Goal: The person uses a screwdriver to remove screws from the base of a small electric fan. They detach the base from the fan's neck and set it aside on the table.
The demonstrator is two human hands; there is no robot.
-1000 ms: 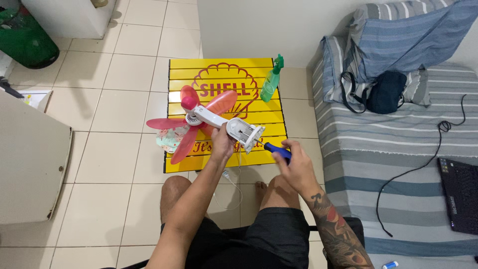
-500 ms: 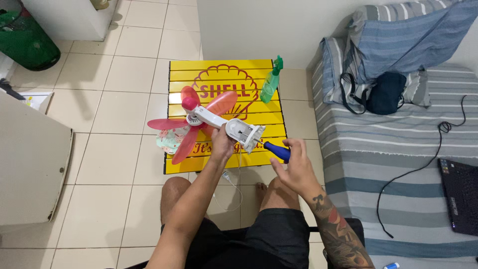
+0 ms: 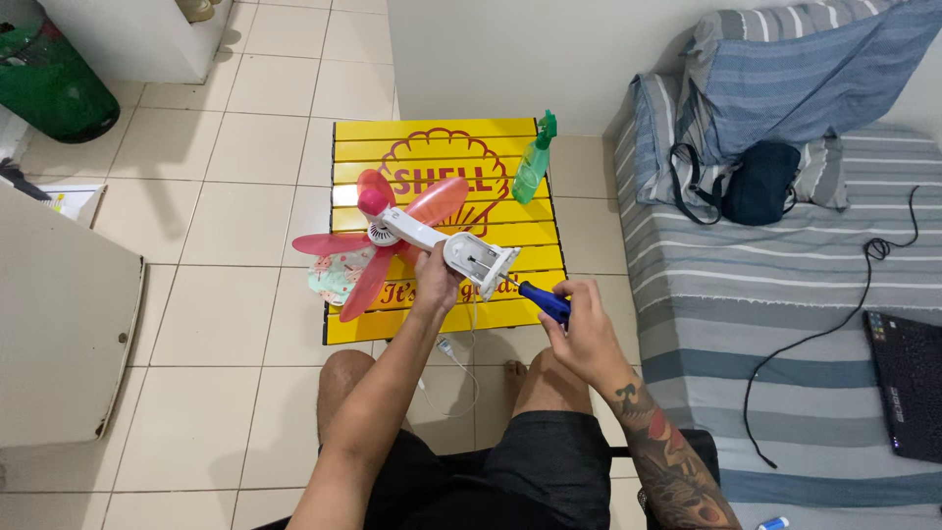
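My left hand (image 3: pixel 436 281) grips the white body of a small fan (image 3: pixel 469 257) with pink blades (image 3: pixel 368 240), holding it tilted above a low yellow slatted table (image 3: pixel 348 142). The fan's open base faces right. My right hand (image 3: pixel 583 329) is closed around the blue handle of a screwdriver (image 3: pixel 542 297), whose thin shaft points up-left into the fan's base. A white cord (image 3: pixel 453 358) hangs from the fan down between my knees.
A green spray bottle (image 3: pixel 535 162) stands at the table's back right. A patterned cloth (image 3: pixel 334 275) lies under the blades. A striped bed (image 3: pixel 785 285) with a dark bag (image 3: pixel 760 182), black cable and laptop (image 3: pixel 908 383) fills the right. A green bag (image 3: pixel 54 83) sits far left.
My right hand has re-gripped the screwdriver handle, fingers opening then closing around it again. The fan and my left hand stay almost still.
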